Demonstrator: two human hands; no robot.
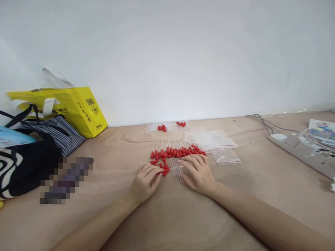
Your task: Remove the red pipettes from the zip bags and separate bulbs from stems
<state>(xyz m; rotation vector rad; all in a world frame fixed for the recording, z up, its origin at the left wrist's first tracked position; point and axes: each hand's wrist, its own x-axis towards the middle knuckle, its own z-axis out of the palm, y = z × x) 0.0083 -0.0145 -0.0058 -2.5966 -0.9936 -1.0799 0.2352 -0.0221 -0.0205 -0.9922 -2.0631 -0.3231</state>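
My left hand (147, 179) is closed, pinching a red rubber bulb (165, 170) between thumb and fingertips. From this bulb a thin clear glass dropper tube (175, 167) runs sideways to my right hand (197, 173), whose curled fingers hold its other end. Under and beside the right fingertips lie several bare glass tubes (176, 176), side by side. Loose red bulbs (154, 162) are bunched just beyond the left fingers. Behind both hands stretches a row of droppers (177, 152), red bulbs toward me and tubes pointing away.
Clear plastic zip bags (211, 139) lie behind the row, with more red bulbs (162, 128) near the wall. At left are a yellow bag (84, 109), a striped pouch (69, 136) and a black bag (25, 171). A power strip (295, 150) with cables sits at right.
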